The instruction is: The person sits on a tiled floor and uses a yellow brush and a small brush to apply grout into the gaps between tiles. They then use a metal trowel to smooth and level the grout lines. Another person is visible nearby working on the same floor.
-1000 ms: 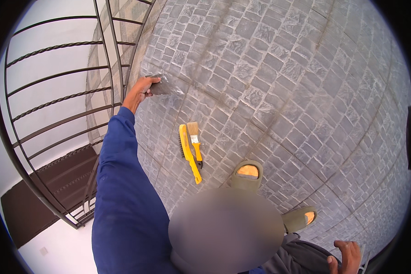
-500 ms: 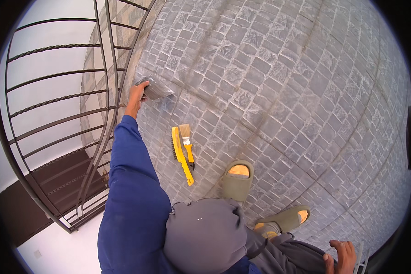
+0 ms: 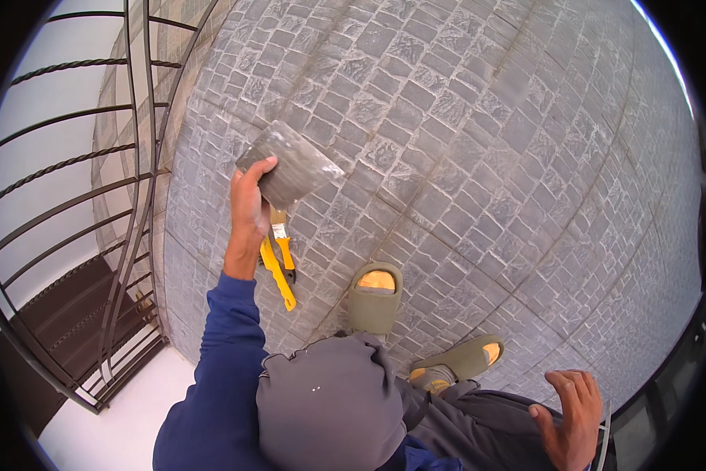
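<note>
My left hand (image 3: 249,200) is closed on a flat, grey, rectangular sheet (image 3: 294,166) with shiny, clear-looking edges, thumb on top; I cannot make out its exact kind. It is lifted above the paving. Just beneath and beside that wrist lie a yellow-handled wire brush (image 3: 279,276) and a paintbrush (image 3: 282,245) with a yellow handle, both partly covered by the hand and sheet. At the lower right, my right hand (image 3: 576,420) hangs near my knee, its slightly bent fingers and thumb apart, with nothing seen in it.
Grey stone-patterned paving (image 3: 478,180) spreads ahead and to the right. A dark metal railing (image 3: 141,133) runs along the left, with a white wall (image 3: 54,94) behind its bars. My feet in olive slides (image 3: 375,306) stand on the paving. A pale metal frame (image 3: 604,428) shows beside my right hand.
My left hand has drawn the grey sheet back from beside the railing, nearer and higher, so it now partly covers the brushes. My right hand has risen further into view.
</note>
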`<control>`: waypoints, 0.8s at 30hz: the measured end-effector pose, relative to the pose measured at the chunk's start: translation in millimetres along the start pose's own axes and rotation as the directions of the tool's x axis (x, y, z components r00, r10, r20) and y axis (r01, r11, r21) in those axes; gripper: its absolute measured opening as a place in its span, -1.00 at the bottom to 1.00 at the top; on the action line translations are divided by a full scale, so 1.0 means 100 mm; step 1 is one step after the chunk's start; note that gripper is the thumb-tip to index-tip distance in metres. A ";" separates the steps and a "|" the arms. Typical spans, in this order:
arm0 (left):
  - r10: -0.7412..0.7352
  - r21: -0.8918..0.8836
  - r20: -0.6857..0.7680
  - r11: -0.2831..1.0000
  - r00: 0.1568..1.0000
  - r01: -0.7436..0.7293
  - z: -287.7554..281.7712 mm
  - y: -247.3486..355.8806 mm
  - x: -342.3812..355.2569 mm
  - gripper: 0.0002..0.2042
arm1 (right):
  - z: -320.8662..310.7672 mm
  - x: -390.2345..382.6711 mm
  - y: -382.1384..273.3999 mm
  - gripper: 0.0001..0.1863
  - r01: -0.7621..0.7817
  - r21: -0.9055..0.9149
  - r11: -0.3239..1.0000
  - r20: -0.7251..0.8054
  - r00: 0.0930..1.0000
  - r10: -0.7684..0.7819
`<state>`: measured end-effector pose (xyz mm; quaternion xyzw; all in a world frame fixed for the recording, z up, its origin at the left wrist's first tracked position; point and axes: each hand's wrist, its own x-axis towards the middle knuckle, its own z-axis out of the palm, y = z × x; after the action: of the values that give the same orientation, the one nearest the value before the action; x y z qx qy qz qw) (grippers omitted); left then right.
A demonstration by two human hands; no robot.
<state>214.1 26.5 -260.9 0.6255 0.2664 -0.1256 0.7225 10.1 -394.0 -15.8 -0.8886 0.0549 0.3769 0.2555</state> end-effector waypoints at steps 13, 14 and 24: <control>-0.426 0.265 0.825 0.872 0.372 0.411 2.36 -0.46 -1.98 -0.74 | 0.33 0.04 -0.43 -0.02 0.046 -0.367 0.929 -0.179 0.977 -0.119; -0.415 0.242 0.827 0.872 0.379 0.426 2.37 -0.44 -2.02 -0.74 | 0.38 0.01 -0.42 -0.05 0.025 -0.399 0.916 -0.231 0.965 -0.127; -0.226 0.197 0.964 0.960 0.137 0.200 2.19 -0.15 -2.08 -0.36 | 0.43 -0.26 -0.14 -0.60 -0.015 -0.475 0.880 -0.472 0.848 -0.240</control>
<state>84.4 -220.6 -144.3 0.3609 -0.1755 -0.6007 0.6915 -31.9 -363.1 -16.7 -0.9931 -0.0231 0.1099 0.0351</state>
